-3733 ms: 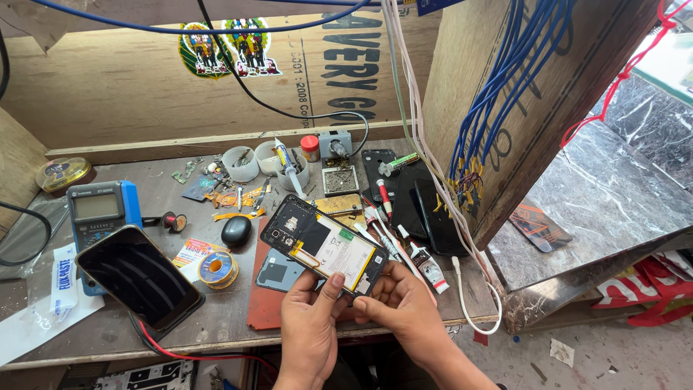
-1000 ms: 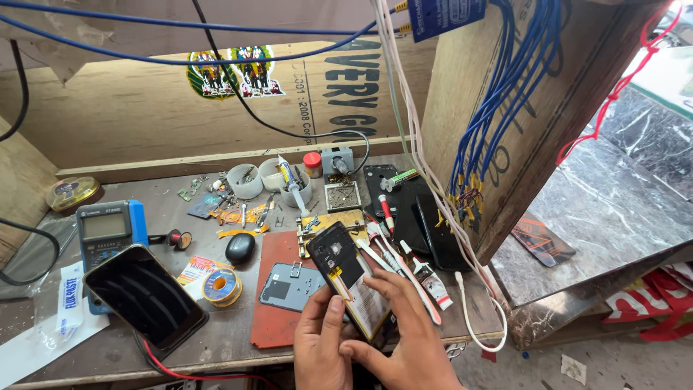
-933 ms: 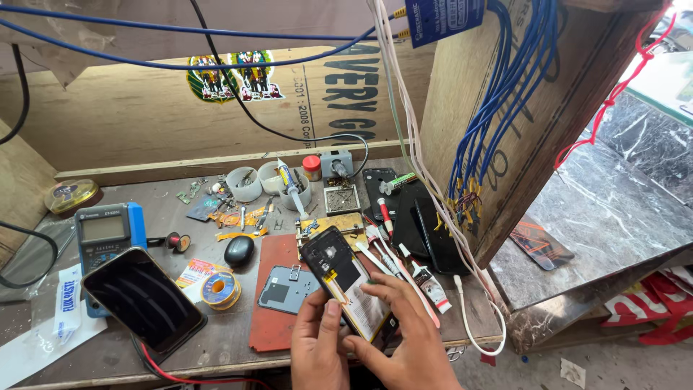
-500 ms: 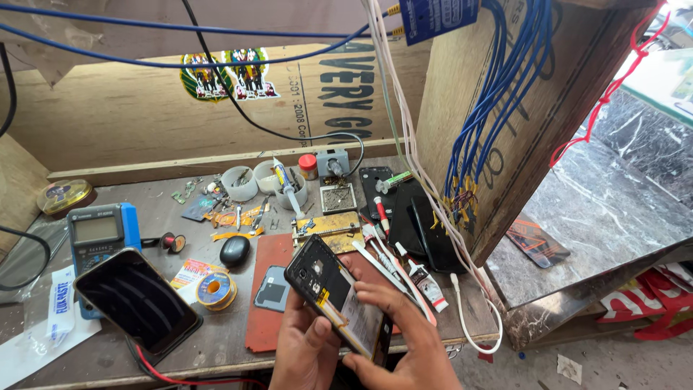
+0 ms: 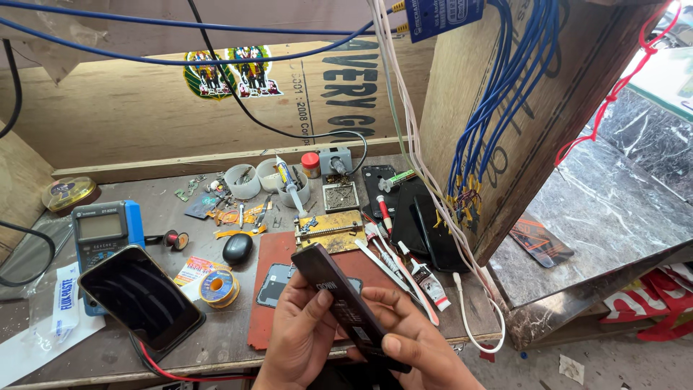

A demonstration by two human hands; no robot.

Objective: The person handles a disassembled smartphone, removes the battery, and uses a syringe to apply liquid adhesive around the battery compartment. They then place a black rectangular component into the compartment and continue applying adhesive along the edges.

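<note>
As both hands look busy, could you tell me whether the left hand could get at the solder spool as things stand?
Probably yes: the solder spool lies just left of the left hand with bare bench between, but that hand grips the black phone and must let go first.

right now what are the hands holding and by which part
A flat black phone battery, held edge-on by both hands: the left hand grips its middle along one long edge, and the right hand pinches its lower end.

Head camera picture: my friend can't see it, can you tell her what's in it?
Two bare hands, the left hand and right hand, hold a slim black phone part edge-on above a reddish work mat. Around them on the wooden bench lie a dark phone, a blue meter, a solder spool and small tools.
</note>
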